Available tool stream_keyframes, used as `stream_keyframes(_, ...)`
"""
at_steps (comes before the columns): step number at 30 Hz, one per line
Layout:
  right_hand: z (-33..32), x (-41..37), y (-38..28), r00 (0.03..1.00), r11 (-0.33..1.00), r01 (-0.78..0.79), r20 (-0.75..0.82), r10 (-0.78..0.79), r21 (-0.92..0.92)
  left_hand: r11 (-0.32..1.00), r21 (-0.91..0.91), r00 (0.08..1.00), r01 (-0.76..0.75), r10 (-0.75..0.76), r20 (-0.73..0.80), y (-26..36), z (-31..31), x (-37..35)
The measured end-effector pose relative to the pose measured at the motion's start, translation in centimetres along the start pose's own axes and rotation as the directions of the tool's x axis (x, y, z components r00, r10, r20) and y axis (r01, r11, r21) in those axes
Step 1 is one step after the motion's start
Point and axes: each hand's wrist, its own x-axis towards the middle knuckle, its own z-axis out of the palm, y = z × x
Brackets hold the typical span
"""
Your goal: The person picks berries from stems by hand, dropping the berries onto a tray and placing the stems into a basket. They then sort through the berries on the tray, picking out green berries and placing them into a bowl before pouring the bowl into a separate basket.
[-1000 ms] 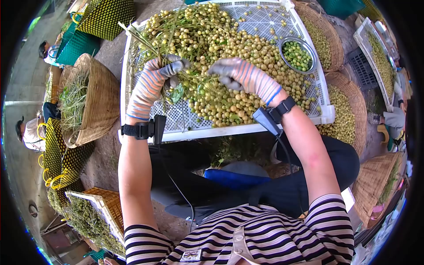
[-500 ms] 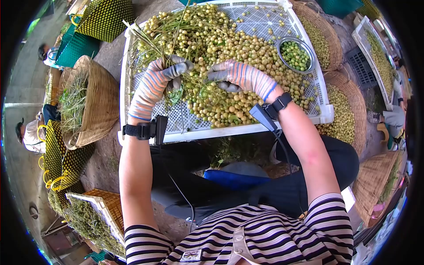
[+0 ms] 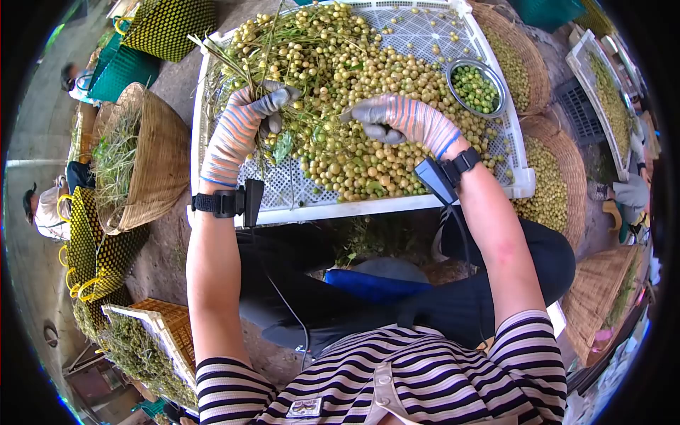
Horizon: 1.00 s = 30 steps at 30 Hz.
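A white plastic mesh tray (image 3: 368,210) in front of me bears a heap of small round yellow-green fruits (image 3: 368,166). Over its left part, my left hand (image 3: 244,124), in a striped glove with grey fingers, is closed around a bunch of thin fruit stems (image 3: 241,67). Stalks and a leaf hang below that hand. To the right, above the heap, my right hand (image 3: 407,122) wears a matching glove. Its fingers are curled and the thumb pressed near the forefinger; whatever is between them is too small to make out. A metal bowl (image 3: 505,95) of greener fruits stands on the tray's right side.
Wicker baskets of fruit (image 3: 545,188) stand right of the tray. On the left are a tall basket with stalks (image 3: 159,163), yellow-black woven bags (image 3: 106,248) and a crate of stems (image 3: 142,347). Other people (image 3: 53,212) sit at the far left and right.
My right hand has moved right, away from my left hand, and the gap between them is wider. My left hand has shifted slightly left and up with the stems.
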Motion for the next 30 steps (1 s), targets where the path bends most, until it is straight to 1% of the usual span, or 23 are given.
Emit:
stream_keyframes(1, 0.2, 0.0, -0.1, 0.993, 1.0, -0.024, 0.114, 0.024, 0.004, 1.0, 0.003, 1.0, -0.011, 0.011, -0.015, 0.1, 0.2, 0.0)
stream_keyframes(2, 1.0, -0.1, -0.6, 0.995, 0.998, -0.053, 0.087, 0.057, -0.044, 1.0, 0.006, 0.999, -0.021, 0.021, -0.031, 0.1, 0.3, 0.0)
stream_keyframes(3, 1.0, 0.2, -0.1, 0.995, 0.998, -0.053, 0.087, 0.056, -0.043, 1.0, 0.007, 0.999, -0.021, 0.021, -0.031, 0.0, 0.2, 0.0)
stream_keyframes(5, 1.4, 0.6, 0.6, 0.987, 0.974, 0.156, 0.063, -0.147, -0.166, 0.999, -0.016, 0.999, -0.035, 0.035, -0.033, -0.3, 0.1, 0.2)
stream_keyframes(6, 1.2, 0.7, 0.6, 0.998, 0.999, 0.052, -0.034, -0.052, -0.015, 0.999, -0.016, 0.999, -0.036, 0.035, -0.031, -0.4, 0.0, 0.3)
stream_keyframes(7, 1.1, 0.6, 0.8, 0.998, 0.999, 0.051, -0.034, -0.052, -0.014, 0.999, -0.017, 0.998, -0.037, 0.036, -0.053, -0.5, -0.1, 0.4)
stream_keyframes(9, 0.9, 0.6, 1.2, 0.986, 0.986, 0.124, -0.125, -0.109, 0.115, 0.999, -0.02, 0.996, -0.04, 0.039, -0.077, -0.7, -0.5, 0.4)
stream_keyframes(11, 1.5, 0.2, 0.5, 0.987, 0.991, 0.107, -0.127, -0.097, 0.077, 1.0, 0.004, 0.993, -0.02, 0.02, -0.118, -0.6, -0.5, 0.4)
stream_keyframes(14, 2.2, 0.3, 0.0, 0.998, 0.998, 0.048, -0.043, -0.05, -0.038, 1.0, -0.017, 0.996, -0.023, 0.021, -0.092, -0.3, -0.2, 0.2)
stream_keyframes(15, 2.4, 0.4, 0.0, 0.998, 0.998, 0.049, -0.043, -0.05, -0.038, 1.0, -0.017, 0.996, -0.023, 0.021, -0.092, -0.4, -0.2, 0.2)
stream_keyframes(17, 3.0, 0.7, 0.0, 0.998, 0.975, 0.037, -0.044, -0.048, -0.219, 1.0, -0.015, 0.995, -0.009, 0.008, -0.102, -0.5, -0.3, 0.3)
stream_keyframes(18, 2.6, 0.8, 0.3, 0.998, 0.983, 0.052, -0.021, -0.057, -0.176, 1.0, -0.014, 0.995, -0.009, 0.007, -0.102, -0.6, -0.4, 0.3)
stream_keyframes(19, 2.2, 0.9, 0.7, 0.998, 0.983, 0.052, -0.022, -0.057, -0.176, 1.0, -0.004, 0.992, -0.015, 0.014, -0.126, -0.6, -0.4, 0.3)
stream_keyframes(20, 1.8, 0.8, 1.1, 0.991, 0.992, 0.125, -0.051, -0.126, -0.021, 1.0, 0.006, 0.988, -0.02, 0.021, -0.151, -0.7, -0.5, 0.3)
stream_keyframes(22, 0.6, 0.9, 1.7, 0.967, 0.924, 0.25, -0.13, -0.221, 0.29, 0.999, -0.014, 0.982, -0.049, 0.045, -0.181, -0.6, -0.5, 0.2)
stream_keyframes(23, 0.3, 0.7, 2.2, 0.967, 0.924, 0.25, -0.128, -0.222, 0.288, 0.996, -0.03, 0.975, -0.079, 0.071, -0.21, -0.4, -0.5, 0.1)
stream_keyframes(25, 0.1, 0.4, 2.5, 0.955, 0.895, 0.254, -0.243, -0.172, 0.366, 0.995, -0.054, 0.977, -0.084, 0.072, -0.202, -0.4, -0.8, 0.3)
stream_keyframes(26, 0.2, 0.4, 2.2, 0.978, 0.945, 0.165, -0.17, -0.12, 0.284, 0.993, -0.077, 0.977, -0.086, 0.069, -0.203, -0.4, -0.7, 0.2)
stream_keyframes(27, 0.8, 0.1, 2.4, 0.978, 0.97, 0.166, -0.158, -0.138, 0.177, 0.991, -0.1, 0.978, -0.086, 0.065, -0.2, -0.4, -0.6, 0.3)
stream_keyframes(29, 2.0, -0.1, 1.2, 0.989, 0.97, 0.05, -0.147, -0.015, 0.238, 0.989, -0.109, 0.979, -0.095, 0.073, -0.19, -0.3, -0.2, 0.3)
stream_keyframes(30, 2.1, 0.4, 1.7, 0.981, 0.986, 0.051, -0.194, -0.019, 0.159, 0.988, -0.115, 0.979, -0.105, 0.083, -0.188, -0.2, -0.1, 0.3)
